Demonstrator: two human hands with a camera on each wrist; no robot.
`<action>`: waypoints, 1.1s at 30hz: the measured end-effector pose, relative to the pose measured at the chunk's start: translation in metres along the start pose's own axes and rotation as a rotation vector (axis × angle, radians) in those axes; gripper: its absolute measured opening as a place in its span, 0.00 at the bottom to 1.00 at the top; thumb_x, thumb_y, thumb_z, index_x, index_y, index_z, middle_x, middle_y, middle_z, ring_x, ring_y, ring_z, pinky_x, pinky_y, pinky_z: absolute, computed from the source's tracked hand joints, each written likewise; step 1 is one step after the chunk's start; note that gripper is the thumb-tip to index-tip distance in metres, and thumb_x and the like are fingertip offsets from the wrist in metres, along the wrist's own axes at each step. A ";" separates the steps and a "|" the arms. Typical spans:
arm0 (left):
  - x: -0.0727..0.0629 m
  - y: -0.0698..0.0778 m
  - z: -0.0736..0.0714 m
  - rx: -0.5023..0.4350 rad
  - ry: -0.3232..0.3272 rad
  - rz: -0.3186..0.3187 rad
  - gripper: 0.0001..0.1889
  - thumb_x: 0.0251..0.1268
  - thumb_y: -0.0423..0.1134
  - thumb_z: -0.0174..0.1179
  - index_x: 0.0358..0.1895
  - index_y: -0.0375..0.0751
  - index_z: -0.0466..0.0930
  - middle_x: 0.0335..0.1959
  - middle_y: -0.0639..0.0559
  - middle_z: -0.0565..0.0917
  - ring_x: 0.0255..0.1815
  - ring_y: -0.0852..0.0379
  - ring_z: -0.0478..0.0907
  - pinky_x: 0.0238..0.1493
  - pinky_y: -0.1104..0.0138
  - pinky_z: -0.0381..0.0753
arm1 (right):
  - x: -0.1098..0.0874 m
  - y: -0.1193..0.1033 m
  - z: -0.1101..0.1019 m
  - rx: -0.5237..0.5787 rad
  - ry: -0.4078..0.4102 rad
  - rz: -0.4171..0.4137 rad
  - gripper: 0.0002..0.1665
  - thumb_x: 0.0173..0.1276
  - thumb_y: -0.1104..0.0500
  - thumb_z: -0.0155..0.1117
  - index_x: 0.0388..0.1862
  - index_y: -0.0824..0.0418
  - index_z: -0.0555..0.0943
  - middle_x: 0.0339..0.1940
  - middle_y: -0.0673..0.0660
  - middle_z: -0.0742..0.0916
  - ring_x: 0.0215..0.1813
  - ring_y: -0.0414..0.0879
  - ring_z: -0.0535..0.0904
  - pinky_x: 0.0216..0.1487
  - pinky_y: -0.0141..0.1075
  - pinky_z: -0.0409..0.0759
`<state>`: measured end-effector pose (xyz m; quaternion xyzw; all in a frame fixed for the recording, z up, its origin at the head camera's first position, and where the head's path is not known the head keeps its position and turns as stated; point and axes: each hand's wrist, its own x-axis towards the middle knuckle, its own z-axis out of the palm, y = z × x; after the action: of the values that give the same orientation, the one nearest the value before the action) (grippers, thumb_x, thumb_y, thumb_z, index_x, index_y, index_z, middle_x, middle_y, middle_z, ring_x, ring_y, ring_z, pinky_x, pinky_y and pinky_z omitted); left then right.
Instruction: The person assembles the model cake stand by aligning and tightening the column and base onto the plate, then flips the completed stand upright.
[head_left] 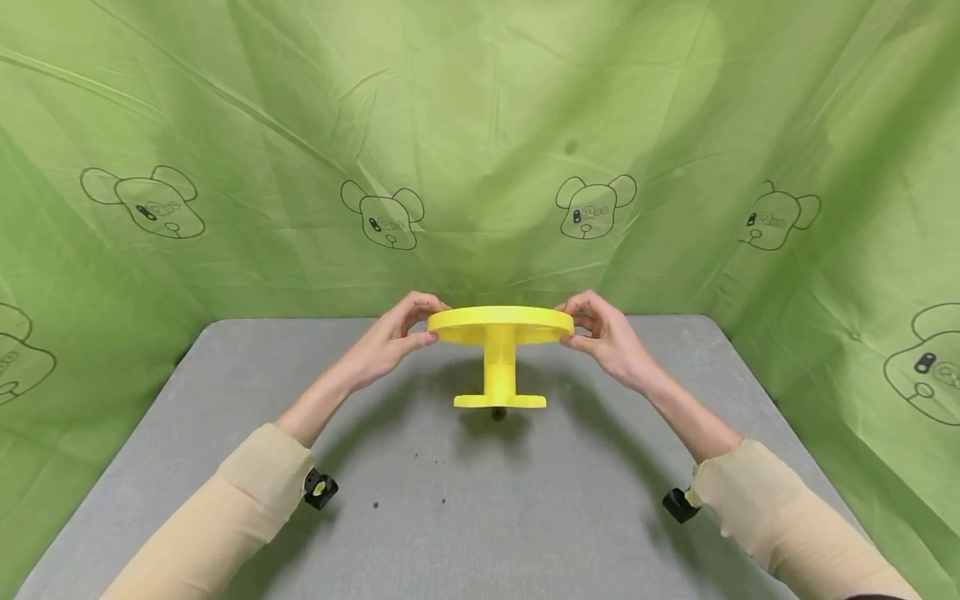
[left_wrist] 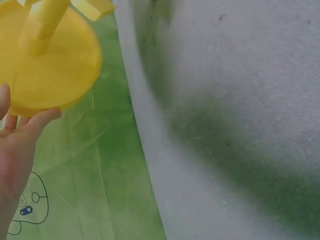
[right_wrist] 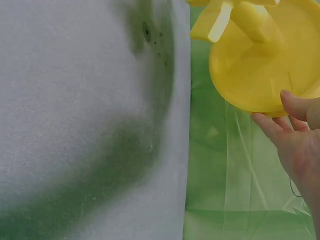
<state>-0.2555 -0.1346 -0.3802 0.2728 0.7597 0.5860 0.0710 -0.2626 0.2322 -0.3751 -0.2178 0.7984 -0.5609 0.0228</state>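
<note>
A yellow pedestal stand (head_left: pixel 499 358) is held upright above the grey table, its round top uppermost and its flat, armed foot at the bottom of a short stem. My left hand (head_left: pixel 390 340) grips the left edge of the top, thumb at its underside. On the opposite edge, my right hand (head_left: pixel 609 340) holds it the same way. Seen from the left wrist, the underside of the round top (left_wrist: pixel 65 75) shows above the left hand's fingers. In the right wrist view, the right thumb lies against the underside of the same top (right_wrist: pixel 250 75).
Shadows of both arms and the stand fall on the grey table (head_left: pixel 495 517). Small dark specks dot its surface. Green cloth (head_left: pixel 480 125) printed with bear-head outlines hangs behind and along both sides. A small black device (head_left: pixel 321 489) sits at the left sleeve, another (head_left: pixel 680 505) at the right.
</note>
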 end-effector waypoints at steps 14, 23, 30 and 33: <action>-0.008 -0.014 0.007 -0.027 -0.108 0.091 0.12 0.72 0.22 0.55 0.52 0.38 0.71 0.81 0.36 0.62 0.86 0.41 0.50 0.84 0.55 0.56 | -0.010 0.014 0.010 0.075 -0.012 -0.091 0.14 0.63 0.80 0.66 0.43 0.70 0.73 0.66 0.73 0.79 0.63 0.38 0.82 0.65 0.32 0.82; -0.015 -0.022 0.013 0.131 -0.070 0.166 0.13 0.68 0.19 0.57 0.46 0.41 0.73 0.82 0.38 0.61 0.88 0.39 0.42 0.84 0.52 0.51 | -0.013 0.026 0.020 0.125 0.011 -0.134 0.12 0.64 0.82 0.64 0.40 0.72 0.74 0.68 0.73 0.77 0.66 0.38 0.80 0.69 0.32 0.79; -0.019 -0.028 0.015 0.215 -0.042 0.158 0.17 0.65 0.17 0.58 0.42 0.47 0.76 0.82 0.42 0.62 0.88 0.40 0.44 0.82 0.43 0.53 | -0.017 0.032 0.027 0.161 0.018 -0.135 0.12 0.62 0.84 0.62 0.38 0.73 0.74 0.70 0.73 0.75 0.70 0.44 0.78 0.71 0.31 0.76; -0.021 -0.032 0.016 0.221 -0.039 0.151 0.18 0.64 0.16 0.56 0.41 0.47 0.77 0.82 0.43 0.62 0.88 0.41 0.44 0.82 0.45 0.55 | -0.019 0.033 0.029 0.155 0.023 -0.142 0.13 0.60 0.86 0.60 0.37 0.74 0.75 0.70 0.72 0.75 0.71 0.47 0.77 0.72 0.30 0.75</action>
<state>-0.2418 -0.1368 -0.4187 0.3466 0.7954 0.4971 0.0111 -0.2479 0.2225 -0.4201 -0.2649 0.7353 -0.6238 -0.0095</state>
